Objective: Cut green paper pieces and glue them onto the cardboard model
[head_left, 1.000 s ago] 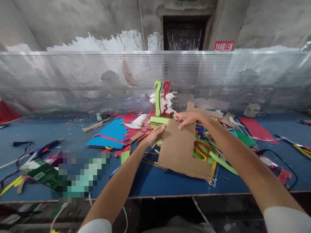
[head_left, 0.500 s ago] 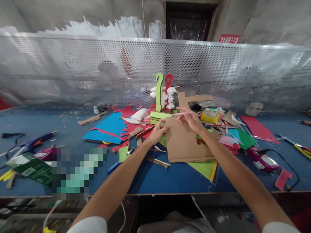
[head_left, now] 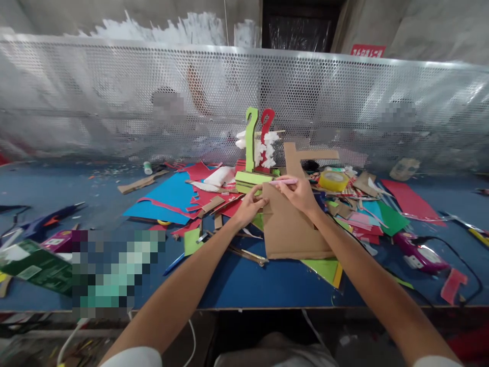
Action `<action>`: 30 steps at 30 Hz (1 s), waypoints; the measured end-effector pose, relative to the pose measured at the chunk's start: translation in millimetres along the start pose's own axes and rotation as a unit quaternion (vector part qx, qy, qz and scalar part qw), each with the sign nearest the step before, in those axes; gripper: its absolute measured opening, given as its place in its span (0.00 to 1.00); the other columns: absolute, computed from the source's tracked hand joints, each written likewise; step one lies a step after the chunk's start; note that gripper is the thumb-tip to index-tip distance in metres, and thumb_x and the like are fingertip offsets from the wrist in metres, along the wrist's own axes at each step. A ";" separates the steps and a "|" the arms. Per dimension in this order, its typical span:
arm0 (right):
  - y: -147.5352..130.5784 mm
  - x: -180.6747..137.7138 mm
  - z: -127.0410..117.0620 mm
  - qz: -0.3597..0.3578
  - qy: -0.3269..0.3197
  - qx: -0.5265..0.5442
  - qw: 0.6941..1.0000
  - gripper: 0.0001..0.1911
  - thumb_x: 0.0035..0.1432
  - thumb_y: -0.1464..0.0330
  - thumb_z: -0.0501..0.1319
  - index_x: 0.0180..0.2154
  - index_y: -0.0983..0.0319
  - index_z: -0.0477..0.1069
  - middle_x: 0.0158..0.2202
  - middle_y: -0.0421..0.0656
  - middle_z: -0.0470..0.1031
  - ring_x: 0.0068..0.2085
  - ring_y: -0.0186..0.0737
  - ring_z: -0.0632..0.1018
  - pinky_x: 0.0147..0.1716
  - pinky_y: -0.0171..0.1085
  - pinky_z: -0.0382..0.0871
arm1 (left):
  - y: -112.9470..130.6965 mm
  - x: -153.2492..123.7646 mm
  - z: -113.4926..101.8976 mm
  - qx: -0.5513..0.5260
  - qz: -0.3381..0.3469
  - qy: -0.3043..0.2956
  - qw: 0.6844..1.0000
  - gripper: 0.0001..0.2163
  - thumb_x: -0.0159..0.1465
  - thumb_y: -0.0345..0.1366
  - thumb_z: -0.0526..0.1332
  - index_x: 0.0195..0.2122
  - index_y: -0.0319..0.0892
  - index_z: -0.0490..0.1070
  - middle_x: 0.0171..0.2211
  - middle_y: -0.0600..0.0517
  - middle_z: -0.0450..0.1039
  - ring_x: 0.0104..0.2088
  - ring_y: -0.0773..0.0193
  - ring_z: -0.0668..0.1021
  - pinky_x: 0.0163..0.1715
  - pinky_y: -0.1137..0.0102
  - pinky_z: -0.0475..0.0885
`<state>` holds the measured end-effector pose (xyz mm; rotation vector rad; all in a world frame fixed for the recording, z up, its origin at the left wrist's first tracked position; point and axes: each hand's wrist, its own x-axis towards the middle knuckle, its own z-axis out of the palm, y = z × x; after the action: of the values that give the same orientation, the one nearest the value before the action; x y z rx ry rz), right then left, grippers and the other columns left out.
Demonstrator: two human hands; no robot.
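Note:
A brown cardboard sheet lies on the blue table among coloured paper scraps. My left hand presses its fingers on the sheet's upper left corner. My right hand is closed round a pink pen, its tip at the sheet's top edge. Just behind stands a paper model with a green hook and a red hook on a green base.
A yellow tape roll, a second cardboard cut-out and red and green sheets lie to the right. A glue gun with a black cord sits at right, another at left. A perforated metal screen closes the far edge.
My right hand has let go of the cardboard's top edge and now holds a pink pen. The cardboard has settled flat on the table, and the view has tilted down slightly.

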<state>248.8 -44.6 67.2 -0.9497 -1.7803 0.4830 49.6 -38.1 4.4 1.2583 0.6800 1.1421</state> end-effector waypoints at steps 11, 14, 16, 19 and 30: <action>12.0 -1.5 0.1 -0.007 -0.001 0.021 1.000 0.15 0.66 0.57 0.62 0.42 0.60 0.82 0.39 0.47 0.86 0.40 0.49 0.86 0.40 0.44 0.79 | -6.1 3.8 -2.3 -0.011 0.010 -0.004 1.000 0.32 0.52 0.46 0.77 0.54 0.47 0.67 0.38 0.52 0.82 0.36 0.59 0.84 0.37 0.66 0.80; 12.4 -1.4 0.1 -0.008 0.000 0.022 1.000 0.15 0.65 0.58 0.63 0.42 0.60 0.82 0.36 0.46 0.85 0.38 0.48 0.86 0.37 0.42 0.79 | -5.1 3.2 -1.7 -0.008 0.008 -0.006 1.000 0.32 0.52 0.46 0.76 0.54 0.46 0.67 0.39 0.52 0.82 0.36 0.59 0.84 0.37 0.67 0.80; 11.9 -1.2 -0.3 -0.011 -0.007 0.015 1.000 0.14 0.65 0.58 0.63 0.40 0.60 0.82 0.35 0.46 0.85 0.37 0.47 0.85 0.35 0.41 0.78 | -4.9 2.9 -1.4 -0.008 0.008 -0.001 1.000 0.32 0.52 0.46 0.76 0.54 0.46 0.67 0.39 0.51 0.82 0.37 0.58 0.84 0.37 0.67 0.80; 11.7 -1.4 -0.9 -0.016 0.004 0.020 1.000 0.15 0.64 0.58 0.63 0.40 0.61 0.83 0.34 0.46 0.85 0.36 0.45 0.85 0.33 0.38 0.76 | -5.3 2.7 -1.2 -0.005 0.008 0.002 1.000 0.32 0.52 0.46 0.76 0.55 0.45 0.67 0.40 0.51 0.82 0.38 0.57 0.84 0.37 0.67 0.79; 17.3 -3.4 -2.3 -0.029 -0.009 0.000 1.000 0.11 0.64 0.62 0.63 0.37 0.61 0.83 0.32 0.45 0.84 0.33 0.43 0.83 0.32 0.37 0.73 | -6.4 2.9 -0.1 -0.015 0.007 0.008 1.000 0.30 0.53 0.43 0.75 0.55 0.46 0.67 0.39 0.51 0.82 0.37 0.58 0.84 0.36 0.68 0.78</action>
<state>258.1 -37.0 54.0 -0.8946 -1.8196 0.4566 52.4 -34.9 -1.2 1.2303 0.6650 1.1714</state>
